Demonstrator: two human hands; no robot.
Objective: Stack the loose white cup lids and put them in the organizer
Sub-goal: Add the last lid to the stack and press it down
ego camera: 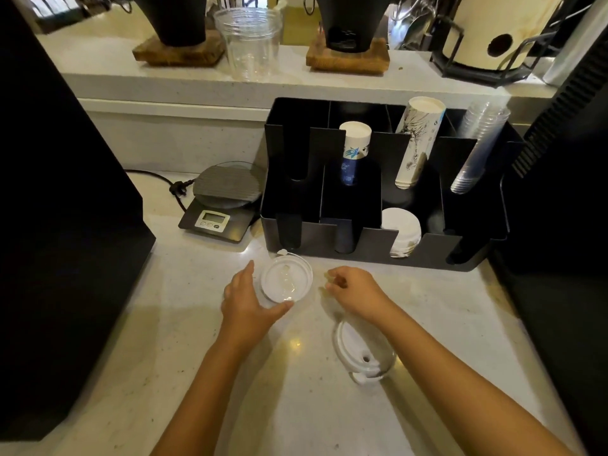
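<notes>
A white cup lid (285, 280) lies on the pale counter just in front of the black organizer (368, 251). My left hand (246, 301) cups its left and near rim with thumb and fingers spread around it. My right hand (353, 291) hovers to the lid's right, fingers curled loosely, nothing visible in it. A second lid (360, 352), partly hidden under my right forearm, rests on the counter nearer to me. A stack of white lids (402, 235) stands in a front compartment of the organizer.
The organizer also holds paper cup stacks (419, 143) and clear plastic cups (477, 146). A digital scale (220, 205) sits left of it. Black machines flank the counter on the left (59, 225) and right (566, 225). A raised ledge (230, 83) runs behind.
</notes>
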